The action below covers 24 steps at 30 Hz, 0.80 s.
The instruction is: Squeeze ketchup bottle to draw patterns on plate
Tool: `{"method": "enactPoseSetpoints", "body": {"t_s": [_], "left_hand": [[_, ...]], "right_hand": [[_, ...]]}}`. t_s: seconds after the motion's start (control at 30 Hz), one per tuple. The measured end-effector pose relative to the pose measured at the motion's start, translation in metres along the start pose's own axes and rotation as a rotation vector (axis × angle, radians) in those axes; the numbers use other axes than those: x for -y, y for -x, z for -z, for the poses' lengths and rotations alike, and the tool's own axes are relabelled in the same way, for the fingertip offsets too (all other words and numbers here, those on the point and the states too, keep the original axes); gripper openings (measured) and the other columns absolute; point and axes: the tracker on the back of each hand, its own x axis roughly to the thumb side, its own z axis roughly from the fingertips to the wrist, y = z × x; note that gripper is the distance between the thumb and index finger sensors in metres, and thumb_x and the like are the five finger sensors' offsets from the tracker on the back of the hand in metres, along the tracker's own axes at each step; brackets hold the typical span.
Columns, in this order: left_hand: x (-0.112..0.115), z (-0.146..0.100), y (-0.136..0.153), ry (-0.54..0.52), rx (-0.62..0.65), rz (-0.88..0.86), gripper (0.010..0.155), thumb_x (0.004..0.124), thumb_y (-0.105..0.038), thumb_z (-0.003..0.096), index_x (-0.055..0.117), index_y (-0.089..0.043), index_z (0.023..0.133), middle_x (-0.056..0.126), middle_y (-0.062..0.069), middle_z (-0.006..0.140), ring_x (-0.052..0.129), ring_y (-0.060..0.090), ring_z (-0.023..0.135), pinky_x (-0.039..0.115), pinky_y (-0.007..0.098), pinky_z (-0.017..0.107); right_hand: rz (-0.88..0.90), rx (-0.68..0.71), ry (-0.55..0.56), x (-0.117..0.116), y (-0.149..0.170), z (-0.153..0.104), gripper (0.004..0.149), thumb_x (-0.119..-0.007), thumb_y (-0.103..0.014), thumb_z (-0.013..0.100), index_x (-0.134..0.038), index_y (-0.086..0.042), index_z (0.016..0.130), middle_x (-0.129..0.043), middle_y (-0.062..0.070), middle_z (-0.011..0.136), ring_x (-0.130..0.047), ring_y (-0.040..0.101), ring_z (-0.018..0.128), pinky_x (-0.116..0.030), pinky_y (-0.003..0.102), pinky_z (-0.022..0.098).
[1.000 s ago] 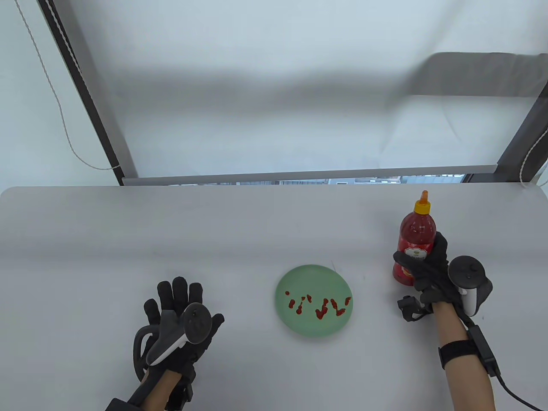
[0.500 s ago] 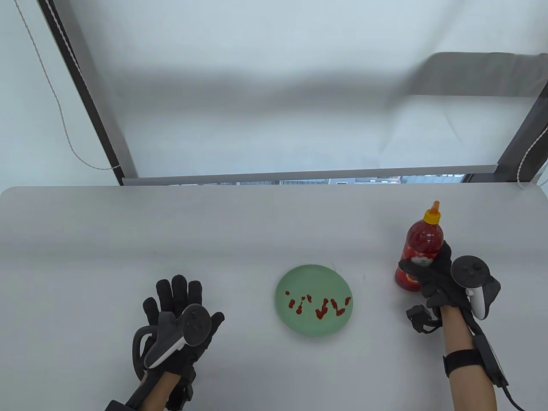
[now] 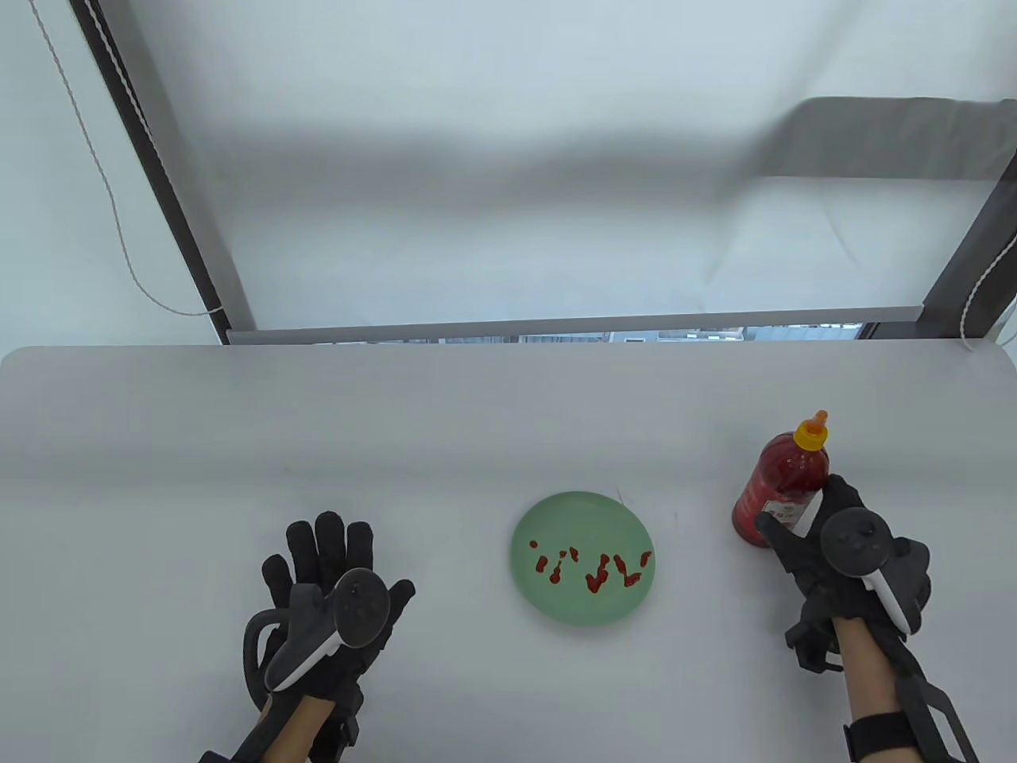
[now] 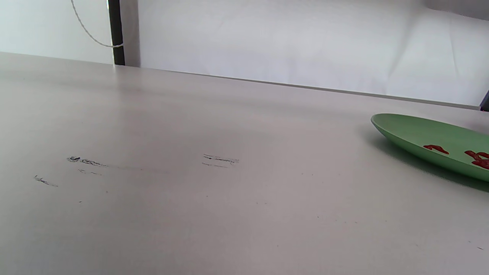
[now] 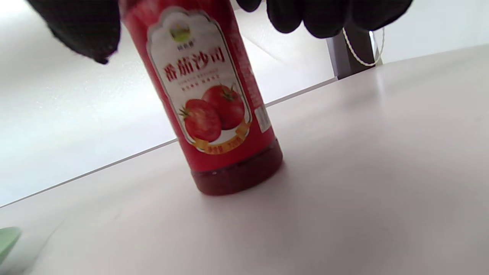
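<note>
- table [image 3: 445,445]: bare surface around the bottle; a topple or drip could smear it.
- plate [image 3: 582,558]: green, centre, red ketchup marks on it, left of the bottle.
- ketchup bottle [image 3: 783,486]: upright on the table, could topple on release.
- right hand [image 3: 826,548]: fingers around the bottle's body; grip tightness unclear.
- left hand [image 3: 330,592]: open, flat, idle.

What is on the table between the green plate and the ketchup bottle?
Nothing: in the table view, only bare table lies between the green plate and the ketchup bottle.

The right hand [image 3: 826,548] hides the ketchup bottle [image 3: 783,489] label's lower half
</note>
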Motion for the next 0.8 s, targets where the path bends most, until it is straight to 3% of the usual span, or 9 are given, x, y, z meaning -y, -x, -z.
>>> {"method": "enactPoseSetpoints", "body": {"t_s": [0.17,0.3,0.37,0.47,0.63,0.8], "left_hand": [[0.003,0.002,0.001,0.006,-0.004,0.002,0.085,0.044,-0.063,0.0579,0.012,-0.011,0.118,0.002,0.028,0.123,0.001,0.055,0.107,0.009,0.077,0.066],[0.004,0.003,0.0,0.02,0.006,0.0,0.085,0.045,-0.062,0.0584,0.013,-0.011,0.118,0.004,0.029,0.123,0.003,0.056,0.107,0.01,0.078,0.066],[0.004,0.004,-0.001,0.026,0.012,0.004,0.084,0.046,-0.061,0.0586,0.014,-0.011,0.118,0.004,0.029,0.123,0.002,0.056,0.107,0.01,0.078,0.066],[0.004,0.005,-0.002,0.032,0.019,0.009,0.084,0.047,-0.061,0.0589,0.014,-0.011,0.118,0.003,0.028,0.123,0.002,0.055,0.107,0.009,0.078,0.066],[0.003,0.004,-0.002,0.001,0.023,0.031,0.083,0.046,-0.06,0.0592,0.014,-0.011,0.118,0.003,0.028,0.123,0.002,0.055,0.107,0.01,0.077,0.066],[0.003,0.004,-0.001,-0.001,0.011,0.026,0.082,0.046,-0.06,0.0594,0.015,-0.011,0.118,0.003,0.028,0.123,0.003,0.055,0.107,0.01,0.077,0.066]], "right_hand": [[-0.031,0.144,-0.018,0.025,-0.02,-0.06,0.089,-0.067,-0.065,0.069,-0.036,-0.003,0.124,-0.037,0.039,0.126,-0.048,0.063,0.111,-0.047,0.074,0.077],[-0.074,0.332,0.049,0.025,-0.027,-0.107,0.085,-0.065,-0.066,0.068,-0.039,-0.008,0.126,-0.036,0.034,0.13,-0.042,0.058,0.116,-0.039,0.07,0.08],[-0.1,0.354,0.052,0.02,-0.022,-0.108,0.087,-0.063,-0.068,0.067,-0.037,-0.009,0.126,-0.032,0.032,0.131,-0.037,0.057,0.117,-0.035,0.069,0.081],[-0.126,0.308,-0.051,0.014,-0.01,-0.098,0.092,-0.058,-0.07,0.067,-0.021,-0.011,0.126,-0.014,0.031,0.131,-0.018,0.058,0.116,-0.024,0.069,0.08],[-0.219,0.287,-0.186,-0.002,-0.001,-0.094,0.095,-0.052,-0.074,0.067,-0.009,-0.012,0.125,0.0,0.031,0.129,-0.003,0.059,0.111,-0.016,0.072,0.076],[-0.255,0.299,-0.211,-0.008,-0.005,-0.095,0.095,-0.051,-0.074,0.066,-0.007,-0.013,0.125,0.003,0.031,0.127,0.0,0.059,0.11,-0.015,0.073,0.076]]}}
